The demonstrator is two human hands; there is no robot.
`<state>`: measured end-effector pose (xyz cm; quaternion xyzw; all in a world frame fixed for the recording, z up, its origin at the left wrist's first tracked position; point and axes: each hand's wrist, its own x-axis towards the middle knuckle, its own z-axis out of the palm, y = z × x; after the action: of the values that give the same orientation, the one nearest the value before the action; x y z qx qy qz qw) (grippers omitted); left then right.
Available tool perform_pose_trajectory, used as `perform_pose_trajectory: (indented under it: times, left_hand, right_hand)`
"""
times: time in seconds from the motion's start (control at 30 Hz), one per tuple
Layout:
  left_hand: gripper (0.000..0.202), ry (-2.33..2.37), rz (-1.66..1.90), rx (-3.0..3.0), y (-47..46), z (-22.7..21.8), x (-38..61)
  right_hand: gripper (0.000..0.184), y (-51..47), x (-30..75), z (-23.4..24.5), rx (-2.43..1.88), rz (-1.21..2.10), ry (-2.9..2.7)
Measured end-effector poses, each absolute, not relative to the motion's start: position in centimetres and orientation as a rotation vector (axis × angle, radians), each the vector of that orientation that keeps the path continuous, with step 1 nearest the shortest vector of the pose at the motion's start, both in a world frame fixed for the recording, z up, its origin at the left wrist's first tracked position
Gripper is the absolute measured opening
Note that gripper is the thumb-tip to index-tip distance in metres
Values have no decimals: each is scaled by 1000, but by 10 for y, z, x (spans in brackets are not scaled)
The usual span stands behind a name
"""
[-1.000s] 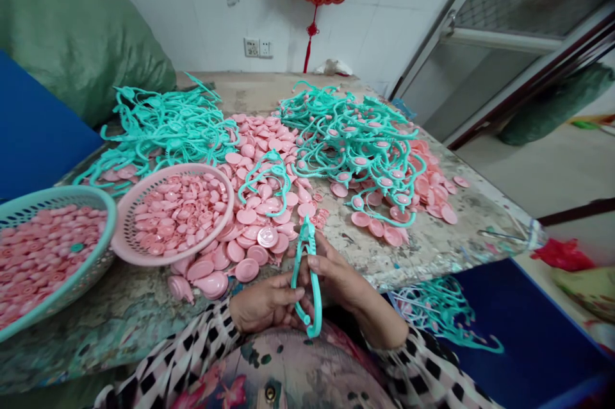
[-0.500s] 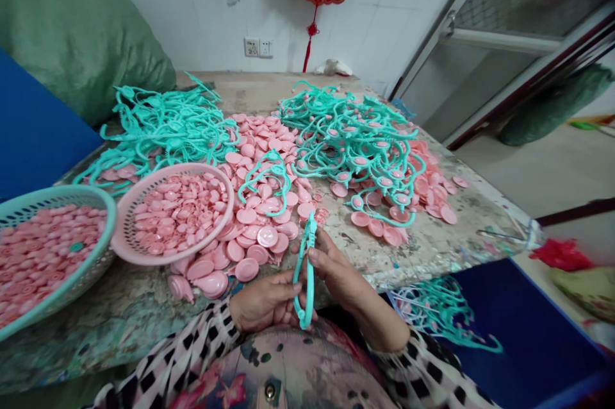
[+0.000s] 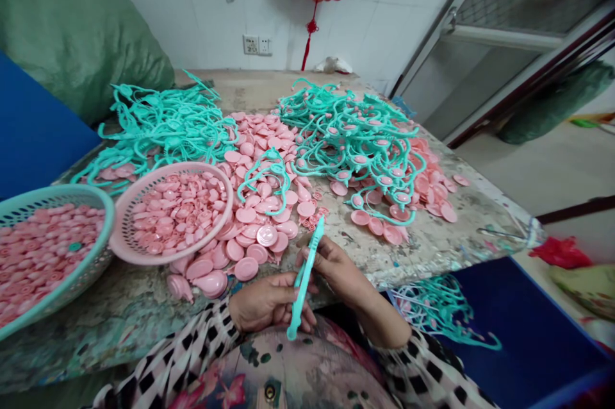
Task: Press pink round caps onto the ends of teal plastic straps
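My left hand [image 3: 268, 301] and my right hand [image 3: 336, 268] hold a narrow teal plastic moulded piece [image 3: 303, 281] upright above the table's front edge, seen almost edge-on. Its lower end hangs below my left hand. Loose pink plastic discs [image 3: 247, 268] lie just beyond my hands, and a small pink-and-teal scrap [image 3: 310, 222] sits near the piece's top end. Two tangled heaps of teal plastic frames [image 3: 355, 140] [image 3: 163, 130] spread across the worn table [image 3: 423, 261].
A pink basket [image 3: 125, 249] and a teal-rimmed basket [image 3: 91, 196], both full of pink parts, stand at the left. A green sack [image 3: 72, 31] rises behind them. More teal frames [image 3: 442, 309] lie on a blue surface [image 3: 528, 325] at the lower right, below the table edge.
The teal piece has turned from an open loop to a narrow edge-on shape, its top leaning right. My hands have shifted slightly around it; the heaps and baskets stay put.
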<state>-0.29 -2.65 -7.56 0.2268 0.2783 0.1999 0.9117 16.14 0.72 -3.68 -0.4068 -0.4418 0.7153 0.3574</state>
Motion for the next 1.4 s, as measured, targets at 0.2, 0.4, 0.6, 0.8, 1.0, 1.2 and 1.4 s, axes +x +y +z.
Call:
perform_pose_trajectory:
  times: [0.2, 0.4, 0.6, 0.8, 1.0, 1.2, 1.4]
  left_hand:
    - [37, 547, 455, 487, -27, -69, -1]
    - [30, 543, 459, 488, -27, -69, -3]
    - [29, 555, 449, 478, -28, -71, -4]
    - [25, 563, 444, 496, -27, -69, -5]
    - [30, 549, 448, 508, -27, -68, -6]
    - [28, 539, 461, 487, -28, -67, -6]
    - [27, 516, 469, 472, -28, -71, -7]
  right_hand:
    - [35, 9, 165, -41, -993, 1859, -1125]
    - [33, 14, 174, -37, -1049, 1762, -1168]
    - [32, 12, 176, -38, -1073, 1767, -1178]
    - [31, 9, 175, -39, -1047, 1785, -1160]
    - [32, 9, 176, -41, -1080, 1796, -1191]
    - [31, 8, 175, -47, -1076, 1775, -1215]
    - [34, 8, 175, -48, -1066, 1767, -1244]
